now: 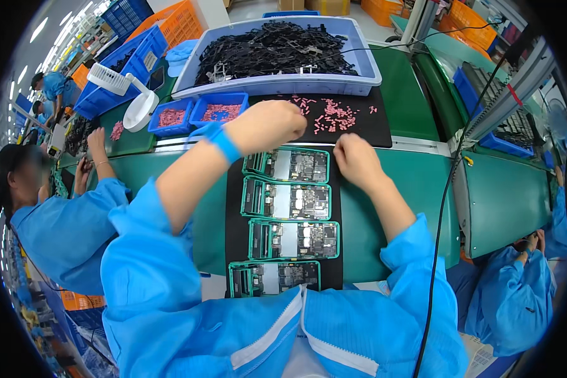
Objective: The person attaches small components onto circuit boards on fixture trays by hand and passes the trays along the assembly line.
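My left hand (268, 128), with a blue band at its wrist, is closed over the far end of a column of opened phone-like devices. Its fingers are curled in, and anything they pinch is too small or hidden to make out. Just right of the farthest device (309, 165), my right hand (359, 160) is also closed, fingertips bent together; what they hold cannot be seen. Each device sits in a green frame with exposed circuit boards. Nearer me lie a second device (315, 201), a third (321, 239) and a fourth (299, 275). Small pink pieces (334, 116) are scattered beyond my hands.
A large pale bin (189, 79) heaped with black parts stands behind. Two blue trays (192, 116) of pink pieces sit left of the black mat (378, 123), near a white fan (140, 112). A black cable (444, 214) hangs at right. Co-workers sit on both sides.
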Tool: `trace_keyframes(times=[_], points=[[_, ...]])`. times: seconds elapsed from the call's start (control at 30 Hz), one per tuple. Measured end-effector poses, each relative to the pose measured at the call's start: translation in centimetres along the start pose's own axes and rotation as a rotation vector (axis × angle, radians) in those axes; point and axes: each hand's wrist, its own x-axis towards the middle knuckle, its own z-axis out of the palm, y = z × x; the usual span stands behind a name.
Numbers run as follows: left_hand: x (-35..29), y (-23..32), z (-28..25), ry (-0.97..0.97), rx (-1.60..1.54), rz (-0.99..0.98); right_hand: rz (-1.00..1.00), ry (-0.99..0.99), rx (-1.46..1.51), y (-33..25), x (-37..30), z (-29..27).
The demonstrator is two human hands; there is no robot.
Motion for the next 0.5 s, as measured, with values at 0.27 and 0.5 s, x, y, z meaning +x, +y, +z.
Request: trace_keyframes(times=[0.27, 0.5], points=[[6.3, -4.7, 7.1, -0.003, 0.121, 0.254, 0.061, -0.072, 0.083, -1.9, -5.1, -0.4], [7.2, -4.1, 7.8, -0.103, 0.170, 0.261, 0.051, -0.102, 0.085, -1.2, -5.0, -0.5]])
